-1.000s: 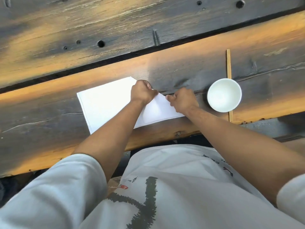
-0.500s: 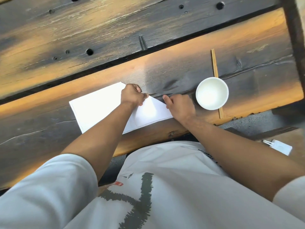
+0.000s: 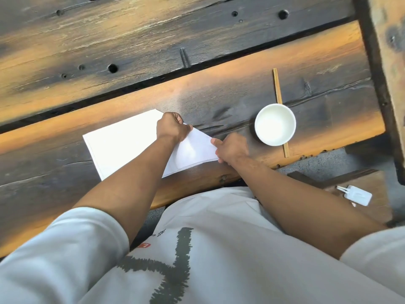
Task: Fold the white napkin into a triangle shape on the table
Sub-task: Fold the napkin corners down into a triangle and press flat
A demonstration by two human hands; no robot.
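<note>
Napkin (image 3: 122, 145) white, flat on table (image 3: 219, 95), right corner folded diagonally; both hands pinching napkin: left (image 3: 173, 128), right (image 3: 232, 149)

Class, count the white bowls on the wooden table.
1. The round white bowl sits right of the white napkin, resting on a thin wooden chopstick, beyond the right hand. None seem hidden.

1. The person wears a light grey short-sleeved T-shirt (image 3: 219, 249).
2. Its loose sleeves end above the elbows; both forearms are bare, with no watch, ring or glove showing.
3. The shirt front carries a large dark green, brush-like printed mark (image 3: 175, 260).
4. Near that mark sits a small red label (image 3: 145, 245), and a line of small dark lettering, too small to read.
</note>
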